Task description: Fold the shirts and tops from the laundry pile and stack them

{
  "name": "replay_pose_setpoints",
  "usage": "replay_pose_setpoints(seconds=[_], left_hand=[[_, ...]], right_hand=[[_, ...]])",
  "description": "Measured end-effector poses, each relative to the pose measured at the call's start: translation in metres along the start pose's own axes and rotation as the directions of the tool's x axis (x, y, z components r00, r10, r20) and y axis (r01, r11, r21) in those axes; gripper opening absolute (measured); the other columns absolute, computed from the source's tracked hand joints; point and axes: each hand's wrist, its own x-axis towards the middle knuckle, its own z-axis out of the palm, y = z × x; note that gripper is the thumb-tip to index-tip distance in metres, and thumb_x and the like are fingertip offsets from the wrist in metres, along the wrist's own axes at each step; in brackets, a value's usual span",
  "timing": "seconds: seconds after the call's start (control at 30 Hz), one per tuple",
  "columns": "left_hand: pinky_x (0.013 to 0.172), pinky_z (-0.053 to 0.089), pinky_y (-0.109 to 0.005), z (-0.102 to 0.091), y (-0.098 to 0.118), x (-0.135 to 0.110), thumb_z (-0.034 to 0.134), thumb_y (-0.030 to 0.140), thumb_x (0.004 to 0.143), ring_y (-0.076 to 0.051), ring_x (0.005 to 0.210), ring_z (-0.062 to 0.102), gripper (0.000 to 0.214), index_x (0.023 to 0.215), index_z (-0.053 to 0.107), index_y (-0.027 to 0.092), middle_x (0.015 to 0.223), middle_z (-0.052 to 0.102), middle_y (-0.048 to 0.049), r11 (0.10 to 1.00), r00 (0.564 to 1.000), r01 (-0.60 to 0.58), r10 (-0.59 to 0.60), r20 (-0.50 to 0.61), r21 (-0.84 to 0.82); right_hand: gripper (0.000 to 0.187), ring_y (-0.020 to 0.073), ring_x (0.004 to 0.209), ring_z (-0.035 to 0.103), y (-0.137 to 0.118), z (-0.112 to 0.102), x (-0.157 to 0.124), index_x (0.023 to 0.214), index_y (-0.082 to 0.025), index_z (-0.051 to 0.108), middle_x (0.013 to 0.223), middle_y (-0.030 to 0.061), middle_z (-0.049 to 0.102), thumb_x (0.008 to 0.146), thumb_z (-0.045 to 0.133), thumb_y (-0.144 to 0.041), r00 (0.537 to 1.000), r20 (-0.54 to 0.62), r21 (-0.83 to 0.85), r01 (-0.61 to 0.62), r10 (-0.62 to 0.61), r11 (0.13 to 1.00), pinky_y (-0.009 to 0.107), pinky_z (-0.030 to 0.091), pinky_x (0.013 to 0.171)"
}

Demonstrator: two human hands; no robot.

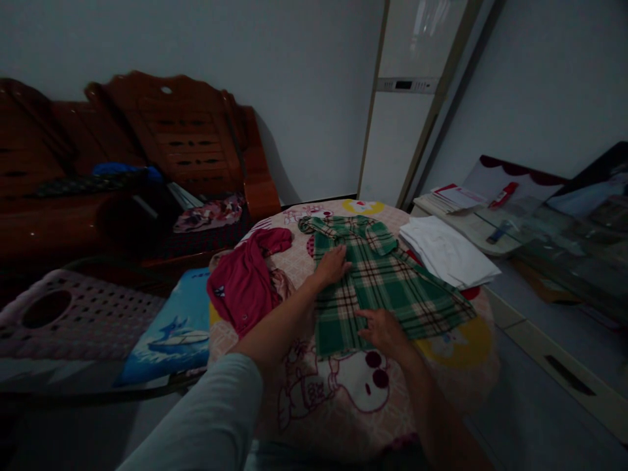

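Note:
A green plaid shirt [387, 281] with a collar lies spread over the round table, its front placket running toward me. My left hand [333, 265] rests on the upper front, fingers bent together at the placket and closed on the cloth. Lower down, my right hand [385, 332] touches the shirt near the placket's lower part, index finger stretched out and thumb apart from it. Left of the shirt lies a crumpled dark pink garment [245, 281]. Folded white cloth [446, 252] sits beyond the shirt's right side.
A pink patterned tablecloth [333, 418] covers the table. At the left are a wooden bench [186, 131] with items on it, a blue printed bag [176, 333] and a pink woven chair [88, 314]. A side cabinet with papers [456, 196] stands right, a tall white unit [402, 137] behind.

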Motion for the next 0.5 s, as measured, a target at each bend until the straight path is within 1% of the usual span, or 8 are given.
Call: replay_pose_setpoints(seconds=[0.07, 0.13, 0.23, 0.3, 0.37, 0.5], left_hand=[[0.118, 0.025, -0.049, 0.005, 0.006, -0.018, 0.037, 0.039, 0.098, -0.028, 0.146, 0.029, 0.058, 0.149, 0.032, 0.012, 0.157, 0.032, -0.0156, 0.999, 0.999, -0.011, 0.009, 0.039, 0.042], [0.118, 0.022, -0.053, 0.007, 0.012, -0.029, 0.036, 0.041, 0.098, -0.029, 0.147, 0.025, 0.059, 0.151, 0.031, 0.015, 0.159, 0.030, -0.0135, 0.998, 0.998, 0.002, -0.007, 0.070, 0.068], [0.118, 0.024, -0.051, 0.006, 0.021, -0.033, 0.033, 0.045, 0.099, -0.028, 0.147, 0.025, 0.063, 0.152, 0.027, 0.013, 0.159, 0.028, -0.0152, 0.998, 0.997, 0.028, -0.032, 0.070, 0.064], [0.119, 0.023, -0.049, 0.007, 0.028, -0.034, 0.031, 0.047, 0.099, -0.027, 0.148, 0.025, 0.065, 0.153, 0.026, 0.011, 0.159, 0.028, -0.0163, 0.998, 0.999, 0.004, -0.006, 0.043, 0.058], [0.119, 0.022, -0.049, 0.011, 0.034, -0.038, 0.030, 0.049, 0.099, -0.027, 0.148, 0.024, 0.065, 0.152, 0.029, 0.011, 0.158, 0.029, -0.0156, 0.997, 0.999, -0.038, 0.037, 0.024, 0.069], [0.118, 0.022, -0.054, 0.020, 0.040, -0.047, 0.029, 0.049, 0.099, -0.029, 0.147, 0.025, 0.062, 0.151, 0.032, 0.014, 0.158, 0.030, -0.0140, 0.993, 0.998, -0.060, 0.059, 0.014, 0.101]], right_hand=[[0.043, 0.0147, 0.059, 0.055, -0.002, 0.000, 0.000, 0.112, -0.014, 0.073, 0.057, 0.0000, 0.061, 0.070, 0.070, -0.016, 1.000, 0.009, -0.043, -0.020, 0.020, 0.999, 0.026, 0.039, 0.060], [0.043, 0.0154, 0.059, 0.057, -0.003, 0.000, 0.000, 0.113, -0.014, 0.073, 0.057, 0.0003, 0.063, 0.070, 0.071, -0.016, 0.999, 0.022, -0.051, -0.038, 0.039, 0.998, 0.026, 0.040, 0.061], [0.039, 0.0164, 0.063, 0.061, 0.000, -0.002, 0.000, 0.112, -0.015, 0.073, 0.062, 0.0020, 0.067, 0.073, 0.070, -0.019, 0.999, 0.008, -0.036, -0.032, 0.032, 0.999, 0.026, 0.043, 0.063], [0.035, 0.0174, 0.069, 0.064, 0.004, -0.007, 0.001, 0.110, -0.015, 0.074, 0.072, 0.0050, 0.071, 0.077, 0.067, -0.024, 0.999, -0.038, -0.012, -0.018, 0.018, 1.000, 0.026, 0.046, 0.065], [0.033, 0.0183, 0.073, 0.066, 0.009, -0.015, 0.004, 0.109, -0.014, 0.074, 0.079, 0.0070, 0.074, 0.081, 0.062, -0.027, 0.994, -0.106, -0.007, -0.020, 0.019, 1.000, 0.027, 0.048, 0.067], [0.031, 0.0199, 0.075, 0.067, 0.021, -0.037, 0.019, 0.106, -0.015, 0.074, 0.077, 0.0074, 0.074, 0.085, 0.056, -0.028, 0.970, -0.242, -0.042, -0.038, 0.027, 0.998, 0.028, 0.050, 0.068]])
